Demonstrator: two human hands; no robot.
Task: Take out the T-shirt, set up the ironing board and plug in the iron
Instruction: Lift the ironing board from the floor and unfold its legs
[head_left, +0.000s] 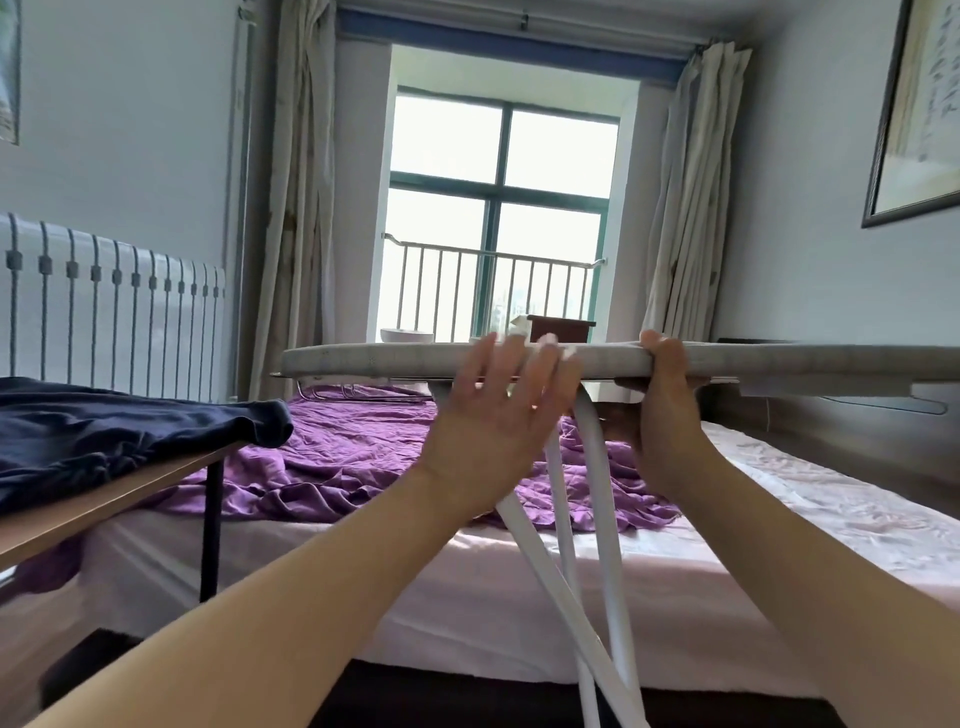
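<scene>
Ironing board (727, 358) level across mid-frame, grey cover up, seen edge-on, standing in front of the bed. White legs (597, 467) crossed beneath it, running down to the bottom edge, feet out of frame. Right hand (662, 410) gripping near edge of board, thumb on top, fingers curled under and mostly out of sight. Left hand (493, 415) just beside it, in front of board edge and legs, back of hand toward camera, fingers straight and spread, holding nothing. Fingertips (548, 343) motion-blurred, cannot tell whether touching the board. Both forearms bare, reaching in from bottom of frame.

T-shirt (130, 431), dark navy, lying rumpled on wooden table (104, 499) at left, well apart from both hands, one end drooping over the table corner.

Bed (779, 493) with pale pink sheet, purple blanket (337, 457) bunched across it. Radiator (104, 291) on left wall. Window (498, 208) with railing straight ahead, curtains (296, 208) drawn back on each side. Framed picture (914, 114) on right wall. Brown box (558, 327) and white bowl (408, 335) on the sill past the board.
</scene>
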